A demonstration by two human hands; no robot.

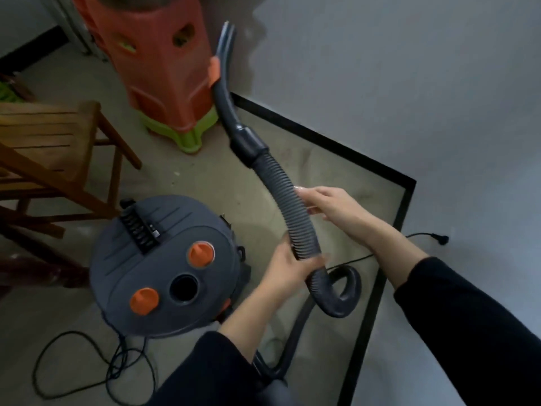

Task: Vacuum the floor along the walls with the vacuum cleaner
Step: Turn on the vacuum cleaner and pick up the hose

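Left hand: right of vacuum cleaner; grip wrapped round hose
Right hand: farther right; grip clamped on hose
Edge: black skirting beyond; floor between

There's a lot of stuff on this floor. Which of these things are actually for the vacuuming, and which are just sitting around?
For the job:
vacuum cleaner
ribbed hose, gripped by left hand and right hand
curved tube on the hose's end
black cord with plug, probably its power lead

Just standing about:
stacked plastic stools
wooden chair
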